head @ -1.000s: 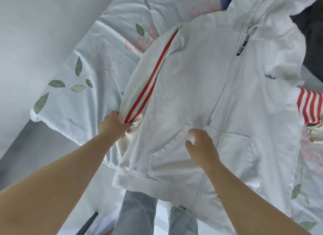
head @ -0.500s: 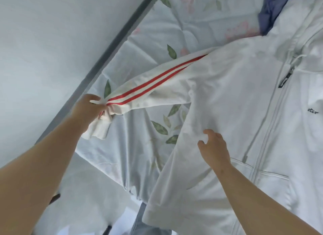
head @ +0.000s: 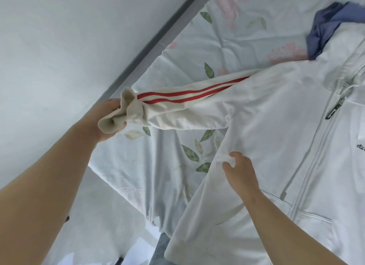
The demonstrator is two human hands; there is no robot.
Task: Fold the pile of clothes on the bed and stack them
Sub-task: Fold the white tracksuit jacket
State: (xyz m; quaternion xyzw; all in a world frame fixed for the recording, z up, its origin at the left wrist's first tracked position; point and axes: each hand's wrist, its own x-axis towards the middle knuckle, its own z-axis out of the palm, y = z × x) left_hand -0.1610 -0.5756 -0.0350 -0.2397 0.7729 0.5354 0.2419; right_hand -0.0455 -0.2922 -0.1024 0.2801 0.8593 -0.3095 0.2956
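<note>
White zip hoodie point(head: 276, 136) — lies front-up and zipped on the leaf-and-flower printed bedsheet point(head: 138, 166), filling the right half of the view. Its sleeve point(head: 187, 106), with two red stripes, is stretched out to the left above the sheet. Left hand point(head: 104, 118) — fingers curled round the bunched sleeve cuff point(head: 118, 116), gripping it. Right hand point(head: 241, 172) pinches a fold of the hoodie's side below the armpit. Blue garment point(head: 324, 29): crumpled at the hoodie's far shoulder.
</note>
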